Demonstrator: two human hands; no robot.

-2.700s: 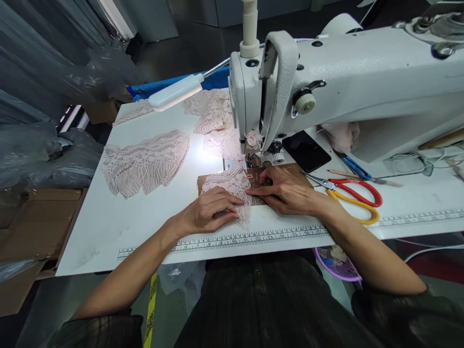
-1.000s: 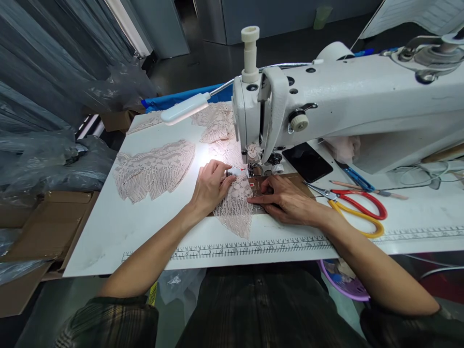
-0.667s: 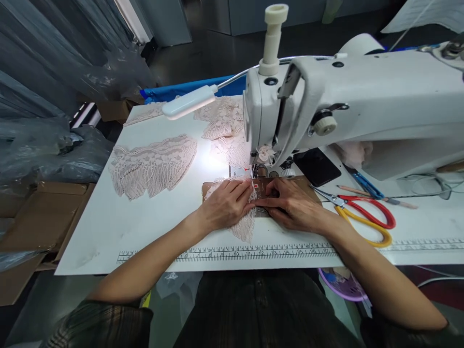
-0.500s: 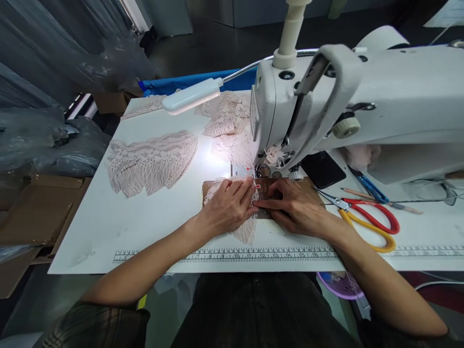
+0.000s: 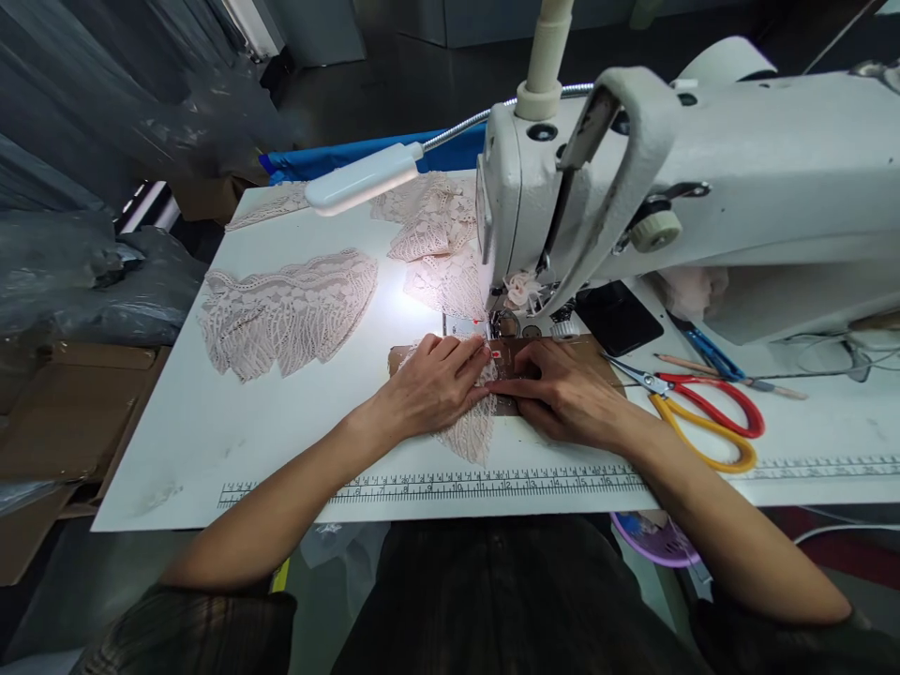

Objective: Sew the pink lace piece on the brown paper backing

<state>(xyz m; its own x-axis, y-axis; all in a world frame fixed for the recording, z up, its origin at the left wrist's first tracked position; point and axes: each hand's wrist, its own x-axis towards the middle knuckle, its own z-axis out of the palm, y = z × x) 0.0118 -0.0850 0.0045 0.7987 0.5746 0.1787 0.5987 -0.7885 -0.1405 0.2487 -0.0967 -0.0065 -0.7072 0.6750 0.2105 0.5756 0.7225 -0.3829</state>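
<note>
My left hand (image 5: pixel 430 386) lies flat, fingers stretched, on a piece of pale pink lace (image 5: pixel 470 433) in front of the needle of a white sewing machine (image 5: pixel 675 187). My right hand (image 5: pixel 562 389) rests beside it, fingers extended and pressing on a brown cardboard template (image 5: pixel 555 349) under the lace edge. The fingertips of both hands meet just before the presser foot (image 5: pixel 501 323). The lace hangs toward me past the template.
A large lace piece (image 5: pixel 285 309) lies at the left, more lace pieces (image 5: pixel 430 220) behind, under a lit gooseneck lamp (image 5: pixel 362 178). Red-and-yellow scissors (image 5: pixel 703 422), a pencil (image 5: pixel 731 375), blue snips (image 5: pixel 696 342) and a black phone (image 5: pixel 619 317) lie right. A ruler strip (image 5: pixel 436 486) runs along the front edge.
My left hand came back from near the needle and now lies flat on the lace beside my right hand. The right hand has stayed on the template. The view shifted closer.
</note>
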